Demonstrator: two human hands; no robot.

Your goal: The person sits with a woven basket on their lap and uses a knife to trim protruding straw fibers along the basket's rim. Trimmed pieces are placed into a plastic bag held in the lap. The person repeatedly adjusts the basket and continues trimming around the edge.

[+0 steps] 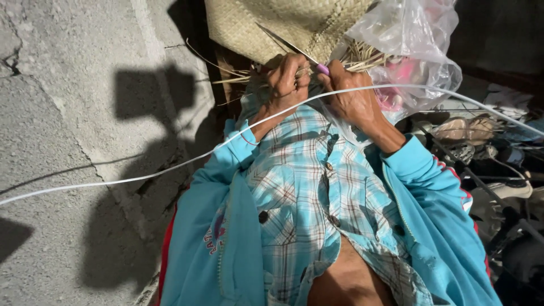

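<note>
We work at the lower edge of the woven straw mat. Our left hand, just below that edge, is curled tight around a bundle of loose straw strips. Our right hand, beside it, pinches a thin blade with a purple handle that lies across the mat. That blade could slip toward the left fingers. The white cable below the mat might snag a wrist.

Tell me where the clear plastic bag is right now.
In the head view, the clear plastic bag sits at upper right, just beyond the right hand, beside the woven straw piece.
</note>
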